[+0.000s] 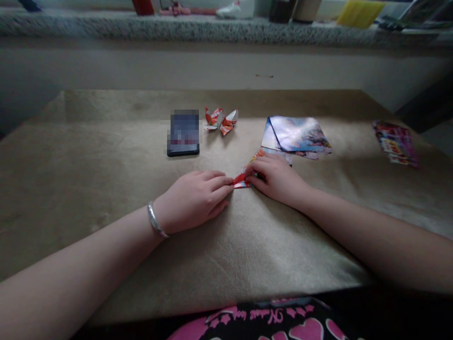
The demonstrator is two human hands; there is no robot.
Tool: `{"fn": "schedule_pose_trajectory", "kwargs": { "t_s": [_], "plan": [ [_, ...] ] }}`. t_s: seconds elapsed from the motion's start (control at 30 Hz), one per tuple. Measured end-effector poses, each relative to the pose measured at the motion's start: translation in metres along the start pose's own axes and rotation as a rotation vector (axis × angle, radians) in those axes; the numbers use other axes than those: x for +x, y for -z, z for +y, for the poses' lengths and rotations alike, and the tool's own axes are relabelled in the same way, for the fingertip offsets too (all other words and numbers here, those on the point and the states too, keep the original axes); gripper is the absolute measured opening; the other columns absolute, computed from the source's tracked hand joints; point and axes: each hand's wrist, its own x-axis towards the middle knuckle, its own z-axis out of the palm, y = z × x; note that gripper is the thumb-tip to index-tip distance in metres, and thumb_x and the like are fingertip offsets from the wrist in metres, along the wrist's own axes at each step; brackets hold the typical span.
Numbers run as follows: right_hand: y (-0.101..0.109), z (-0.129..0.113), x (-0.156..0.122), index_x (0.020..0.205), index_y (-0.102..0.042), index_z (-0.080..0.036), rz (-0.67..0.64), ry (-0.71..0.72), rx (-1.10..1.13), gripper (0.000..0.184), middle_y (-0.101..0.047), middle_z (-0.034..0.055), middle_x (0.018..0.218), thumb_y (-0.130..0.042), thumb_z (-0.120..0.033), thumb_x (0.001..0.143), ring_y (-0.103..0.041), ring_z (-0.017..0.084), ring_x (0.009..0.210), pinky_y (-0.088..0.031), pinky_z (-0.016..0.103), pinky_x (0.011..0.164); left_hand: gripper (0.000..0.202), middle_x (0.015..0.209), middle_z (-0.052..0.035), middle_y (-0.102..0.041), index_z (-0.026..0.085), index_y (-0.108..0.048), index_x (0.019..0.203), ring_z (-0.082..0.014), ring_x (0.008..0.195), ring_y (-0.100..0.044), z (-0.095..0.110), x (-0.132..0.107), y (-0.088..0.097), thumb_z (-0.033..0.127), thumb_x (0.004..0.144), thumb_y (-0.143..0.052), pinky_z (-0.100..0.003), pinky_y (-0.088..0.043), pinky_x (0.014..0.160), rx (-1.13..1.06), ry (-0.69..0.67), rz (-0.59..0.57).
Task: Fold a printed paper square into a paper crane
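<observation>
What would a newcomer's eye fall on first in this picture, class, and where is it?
Probably the red printed paper near the middle of the table, with the left grip at its near-left tip and the right grip over its right part. Beyond it sits a folded orange-and-white paper shape, just right of a dark phone-like device. A silver bracelet circles the left wrist.

Red patterned paper (241, 180), partly hidden by the right hand (278, 179); full outline indeterminable. Phone (184, 133): screen obscured by pixelation. Lettering on the reddish-purple cards (395, 144), blurred. Red object (143, 6) on the sill (198, 29), cropped above; printed garment (262, 321), cropped below.
</observation>
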Motion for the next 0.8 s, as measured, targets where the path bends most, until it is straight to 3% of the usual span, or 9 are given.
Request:
{"fn": "schedule_pose_trajectory", "kwargs": {
  "t_s": [0.37, 0.6, 0.73, 0.8],
  "plan": [
    [-0.002, 0.002, -0.007, 0.090, -0.068, -0.022, 0.011, 0.042, -0.012, 0.016, -0.068, 0.0046, 0.091, -0.053, -0.025, 0.088, -0.056, 0.021, 0.090, -0.036, 0.032, 0.080, 0.028, 0.114, -0.0067, -0.067, 0.017, -0.064, 0.110, -0.0193, 0.104, -0.063, -0.008, -0.004, 0.002, 0.020, 0.091, -0.044, -0.033, -0.054, 0.086, -0.111, -0.012, -0.051],
    [-0.005, 0.003, -0.009, 0.086, -0.068, -0.020, 0.032, 0.037, 0.004, 0.013, -0.068, 0.0051, 0.091, -0.056, -0.025, 0.087, -0.056, 0.020, 0.088, -0.038, 0.031, 0.078, 0.024, 0.109, -0.0055, -0.068, 0.016, -0.065, 0.090, -0.0155, 0.096, -0.065, -0.015, -0.009, -0.002, 0.021, 0.091, -0.042, -0.027, -0.053, 0.083, -0.242, 0.072, -0.051],
    [-0.006, 0.003, -0.007, 0.087, -0.068, -0.020, 0.035, 0.044, 0.033, 0.010, -0.068, 0.0060, 0.089, -0.059, -0.024, 0.085, -0.057, 0.021, 0.088, -0.039, 0.032, 0.079, 0.025, 0.112, -0.0063, -0.066, 0.017, -0.062, 0.108, -0.0161, 0.098, -0.063, -0.014, -0.008, -0.005, 0.020, 0.090, -0.044, -0.029, -0.052, 0.085, -0.252, 0.104, -0.023],
    [-0.006, 0.002, -0.005, 0.087, -0.068, -0.018, 0.048, 0.063, 0.064, 0.010, -0.067, 0.0068, 0.087, -0.058, -0.022, 0.085, -0.057, 0.020, 0.088, -0.040, 0.032, 0.079, 0.034, 0.121, -0.0072, -0.063, 0.018, -0.056, 0.122, -0.0186, 0.105, -0.060, -0.011, -0.007, -0.006, 0.021, 0.090, -0.046, -0.033, -0.052, 0.089, -0.219, 0.045, -0.026]
  ]
}}
